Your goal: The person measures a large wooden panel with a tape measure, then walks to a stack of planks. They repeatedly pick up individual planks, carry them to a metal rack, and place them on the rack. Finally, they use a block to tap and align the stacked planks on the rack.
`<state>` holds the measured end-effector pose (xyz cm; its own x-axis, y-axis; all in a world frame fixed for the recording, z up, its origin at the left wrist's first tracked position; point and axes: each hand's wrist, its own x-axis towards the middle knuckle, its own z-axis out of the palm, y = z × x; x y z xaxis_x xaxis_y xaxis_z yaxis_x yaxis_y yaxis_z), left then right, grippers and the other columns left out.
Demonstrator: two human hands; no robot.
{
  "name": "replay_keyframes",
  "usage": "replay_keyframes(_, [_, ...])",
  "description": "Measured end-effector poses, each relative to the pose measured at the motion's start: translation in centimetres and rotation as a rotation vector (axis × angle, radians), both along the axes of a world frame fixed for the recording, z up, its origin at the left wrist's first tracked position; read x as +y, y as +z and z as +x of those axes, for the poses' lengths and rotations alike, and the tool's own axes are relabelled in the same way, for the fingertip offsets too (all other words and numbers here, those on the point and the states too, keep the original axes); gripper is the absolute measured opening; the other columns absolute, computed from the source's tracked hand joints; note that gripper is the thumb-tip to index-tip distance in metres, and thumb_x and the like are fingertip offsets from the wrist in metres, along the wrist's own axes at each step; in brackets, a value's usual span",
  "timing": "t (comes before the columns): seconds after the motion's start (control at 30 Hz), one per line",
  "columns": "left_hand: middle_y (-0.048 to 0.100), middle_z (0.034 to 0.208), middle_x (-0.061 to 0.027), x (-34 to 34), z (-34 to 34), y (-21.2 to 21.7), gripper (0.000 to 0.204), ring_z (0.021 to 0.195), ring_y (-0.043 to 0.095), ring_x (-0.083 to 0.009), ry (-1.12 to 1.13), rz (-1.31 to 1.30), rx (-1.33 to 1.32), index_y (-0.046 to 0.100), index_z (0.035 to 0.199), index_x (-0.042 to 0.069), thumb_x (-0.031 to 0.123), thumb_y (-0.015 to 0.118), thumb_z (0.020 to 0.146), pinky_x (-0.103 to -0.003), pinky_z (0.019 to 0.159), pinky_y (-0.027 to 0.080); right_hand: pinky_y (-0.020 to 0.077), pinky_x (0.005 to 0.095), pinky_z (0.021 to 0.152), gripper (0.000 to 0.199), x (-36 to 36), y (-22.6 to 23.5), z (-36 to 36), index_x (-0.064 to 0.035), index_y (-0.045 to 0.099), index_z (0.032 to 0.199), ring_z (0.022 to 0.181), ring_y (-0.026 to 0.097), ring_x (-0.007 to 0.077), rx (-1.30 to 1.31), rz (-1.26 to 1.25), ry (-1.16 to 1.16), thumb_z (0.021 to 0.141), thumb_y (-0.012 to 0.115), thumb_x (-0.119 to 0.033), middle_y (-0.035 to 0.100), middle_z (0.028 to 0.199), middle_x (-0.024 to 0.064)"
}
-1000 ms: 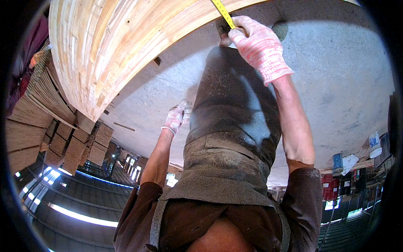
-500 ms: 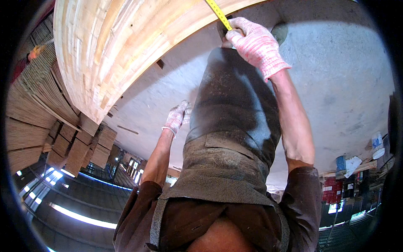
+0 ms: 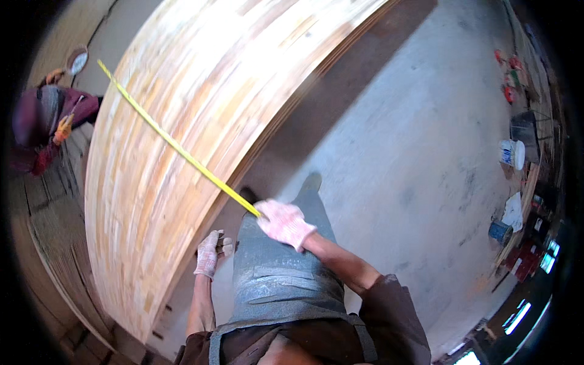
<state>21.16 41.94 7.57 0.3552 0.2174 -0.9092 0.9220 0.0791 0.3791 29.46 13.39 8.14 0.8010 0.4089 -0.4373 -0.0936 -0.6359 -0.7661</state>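
My right hand [image 3: 285,225], in a pink-and-white knit glove, is closed at the near end of a yellow tape measure [image 3: 176,145]; the tape's case is hidden by the glove. The blade runs straight out across a wide panel of glued wood strips [image 3: 155,201] and reaches past its far left edge. My left hand [image 3: 211,252], gloved alike, is beside the panel's near edge with thumb and fingers apart, holding nothing. Whether it touches the edge I cannot tell. Below the top panel, several layers show along the side.
A co-worker in a dark red top and orange gloves [image 3: 48,118] is beyond the panel's left edge, near a round container [image 3: 77,61]. More boards [image 3: 58,243] are stacked at left. Along the right stand a white bucket [image 3: 512,154] and a blue bucket [image 3: 500,232] on the concrete floor [image 3: 413,164].
The view has swung toward the panel, showing the tape's full length and the co-worker. My right hand still grips the tape; my left hand now appears closer to the panel edge.
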Motion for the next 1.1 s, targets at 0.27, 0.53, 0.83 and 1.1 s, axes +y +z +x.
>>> replay_keyframes(0.27, [0.072, 0.088, -0.0124, -14.4, 14.9, -0.7, 0.042, 0.071, 0.070, -0.0229, -0.171, -0.130, -0.072, 0.063, 0.116, 0.003, 0.041, 0.062, 0.098, -0.038, 0.065, 0.059, 0.0520, 0.0494, 0.094, 0.036, -23.2, 2.0, 3.1, -0.0129, 0.065, 0.122, 0.108, 0.065, 0.0371, 0.041, -0.259, -0.172, 0.092, 0.055, -0.030, 0.067, 0.115, 0.0160])
replay_keyframes(0.53, [0.073, 0.091, -0.0181, -19.8, 21.5, -9.3, 0.051, 0.078, 0.072, -0.0341, -0.279, -0.034, 0.203, 0.068, 0.111, -0.001, 0.047, 0.064, 0.094, -0.049, 0.068, 0.059, 0.0503, 0.0501, 0.096, 0.036, -39.2, 0.7, 11.4, -0.0133, 0.067, 0.120, 0.112, 0.063, 0.0394, 0.147, -0.294, -0.603, 0.092, 0.054, -0.031, 0.068, 0.118, 0.0173])
replay_keyframes(0.83, [0.074, 0.093, -0.0171, -46.9, 53.7, -3.6, 0.057, 0.078, 0.073, -0.0286, -0.513, -0.184, -0.161, 0.067, 0.113, -0.002, 0.052, 0.062, 0.095, -0.041, 0.069, 0.060, 0.0547, 0.0477, 0.082, 0.033, -61.2, -4.3, 8.6, -0.0075, 0.071, 0.113, 0.098, 0.069, 0.0392, 0.553, -0.530, -0.983, 0.089, 0.062, -0.027, 0.072, 0.105, 0.0196])
replay_keyframes(1.1, [0.073, 0.106, -0.0197, -67.2, 68.4, -5.7, 0.061, 0.092, 0.072, -0.0355, -0.535, -0.210, -0.264, 0.062, 0.126, -0.004, 0.050, 0.061, 0.098, -0.051, 0.081, 0.060, 0.0587, 0.0373, 0.075, 0.024, -77.1, -5.5, 20.2, -0.0087, 0.079, 0.092, 0.088, 0.073, 0.0283, 0.611, -0.412, -1.087, 0.085, 0.067, -0.029, 0.075, 0.092, 0.0141])
